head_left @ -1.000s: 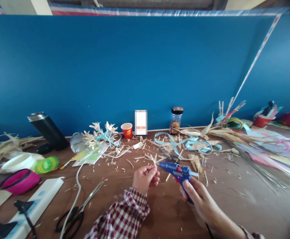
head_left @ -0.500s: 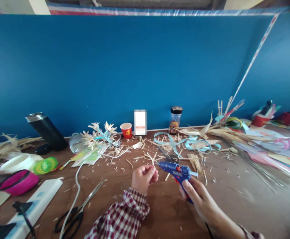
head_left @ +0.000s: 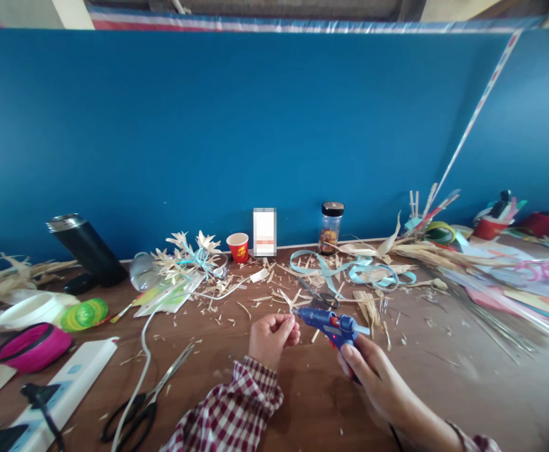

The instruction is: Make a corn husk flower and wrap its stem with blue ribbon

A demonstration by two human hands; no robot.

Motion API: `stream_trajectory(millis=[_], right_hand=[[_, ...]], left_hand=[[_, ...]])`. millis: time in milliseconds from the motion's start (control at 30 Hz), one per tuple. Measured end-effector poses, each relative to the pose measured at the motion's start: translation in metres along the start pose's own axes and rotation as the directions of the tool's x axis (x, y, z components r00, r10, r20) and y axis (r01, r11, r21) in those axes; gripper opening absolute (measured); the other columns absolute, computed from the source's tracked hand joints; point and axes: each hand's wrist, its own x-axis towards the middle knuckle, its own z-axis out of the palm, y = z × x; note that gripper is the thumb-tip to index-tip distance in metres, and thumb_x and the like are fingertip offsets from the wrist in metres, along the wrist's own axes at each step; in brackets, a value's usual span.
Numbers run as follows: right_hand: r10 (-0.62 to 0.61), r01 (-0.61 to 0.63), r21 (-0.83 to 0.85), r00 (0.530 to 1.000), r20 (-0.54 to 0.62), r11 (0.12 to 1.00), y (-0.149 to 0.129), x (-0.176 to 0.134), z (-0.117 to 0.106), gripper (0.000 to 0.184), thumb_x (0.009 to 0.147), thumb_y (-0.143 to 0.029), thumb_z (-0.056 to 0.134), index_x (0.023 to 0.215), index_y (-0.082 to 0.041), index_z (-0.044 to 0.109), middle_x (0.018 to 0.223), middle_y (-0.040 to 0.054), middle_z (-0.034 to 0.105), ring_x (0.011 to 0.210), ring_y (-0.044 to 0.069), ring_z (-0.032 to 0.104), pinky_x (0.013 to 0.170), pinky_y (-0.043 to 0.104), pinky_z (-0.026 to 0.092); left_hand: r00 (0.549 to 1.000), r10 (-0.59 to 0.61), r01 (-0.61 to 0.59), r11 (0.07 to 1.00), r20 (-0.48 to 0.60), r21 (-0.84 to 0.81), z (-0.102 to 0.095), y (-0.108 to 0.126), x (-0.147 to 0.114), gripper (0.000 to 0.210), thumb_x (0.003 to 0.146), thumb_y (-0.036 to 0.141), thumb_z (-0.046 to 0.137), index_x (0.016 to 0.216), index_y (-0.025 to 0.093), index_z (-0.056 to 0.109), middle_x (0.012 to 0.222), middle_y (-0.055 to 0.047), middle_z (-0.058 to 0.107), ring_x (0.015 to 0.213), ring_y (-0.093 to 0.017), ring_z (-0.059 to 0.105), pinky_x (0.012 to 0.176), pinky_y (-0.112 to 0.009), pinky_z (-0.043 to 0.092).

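A: Which step is shown?
B: Apparently, the applying of glue. A pale husk piece (head_left: 289, 301) is pinched, forked end up, by the left hand (head_left: 271, 337) above the counter (head_left: 222, 376); a blue glue gun (head_left: 329, 322) is grasped in the right hand (head_left: 369, 366). The nozzle (head_left: 300, 312) is aimed at the piece's base; contact cannot be confirmed.
A: What is called for by the next move?
B: Probably a steady pinch, with skin kept clear of the nozzle.
A: What is counted?
B: One glue gun, one held piece, one lidded jar (head_left: 331, 229), one red cup (head_left: 238, 248) at the back, another red cup (head_left: 490, 227) far right, and one pair of scissors (head_left: 152, 395) at near left. Blooms in the flower cluster (head_left: 194, 258) overlap too much for counting.
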Motion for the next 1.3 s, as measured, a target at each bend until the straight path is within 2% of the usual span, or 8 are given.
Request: stream_trajectory(millis=[200,433,767,1300], right_hand=[[-0.027,0.026,-0.059,1.0,-0.008,0.998,0.0074,-0.0016,-0.0011,0.035,0.09,-0.045,0.035,0.069,-0.018,0.044,0.061,-0.0015,0.045,0.056,0.011,0.04,0.054,0.022,0.033],[-0.04,0.04,-0.107,0.999,0.005,0.993,0.0012,0.0016,-0.002,0.034,0.091,-0.042,0.032,0.069,-0.018,0.042,0.062,-0.0016,0.046,0.057,0.011,0.041,0.055,0.023,0.033],[-0.043,0.043,-0.125,0.999,-0.001,0.991,0.007,-0.0017,-0.0026,0.032,0.09,-0.041,0.035,0.071,-0.018,0.044,0.063,-0.0011,0.048,0.057,0.011,0.042,0.055,0.024,0.033],[-0.023,0.023,-0.156,1.0,-0.001,0.988,0.0054,-0.0018,-0.0042,0.033,0.091,-0.042,0.033,0.07,-0.019,0.043,0.062,-0.0016,0.047,0.056,0.011,0.041,0.054,0.023,0.032]], left_hand=[[1.0,0.001,-0.001,1.0,0.001,-0.014,-0.0003,-0.0006,0.0012,0.03,0.059,0.037,0.073,0.072,0.011,0.065,0.061,-0.004,0.066,0.052,-0.012,0.059,0.055,-0.027,0.053],[1.0,0.008,-0.008,1.0,0.008,0.01,-0.0006,-0.0016,0.0011,0.03,0.061,0.037,0.072,0.073,0.01,0.065,0.062,-0.004,0.066,0.052,-0.012,0.059,0.055,-0.027,0.054],[1.0,0.006,-0.005,0.999,0.011,-0.038,0.0003,0.0002,0.0015,0.03,0.059,0.037,0.074,0.069,0.01,0.064,0.058,-0.004,0.065,0.05,-0.011,0.057,0.052,-0.025,0.052],[1.0,-0.002,0.002,1.0,0.015,-0.012,0.0006,-0.0008,0.0011,0.028,0.062,0.036,0.072,0.071,0.01,0.064,0.06,-0.003,0.064,0.051,-0.011,0.057,0.054,-0.025,0.053]])
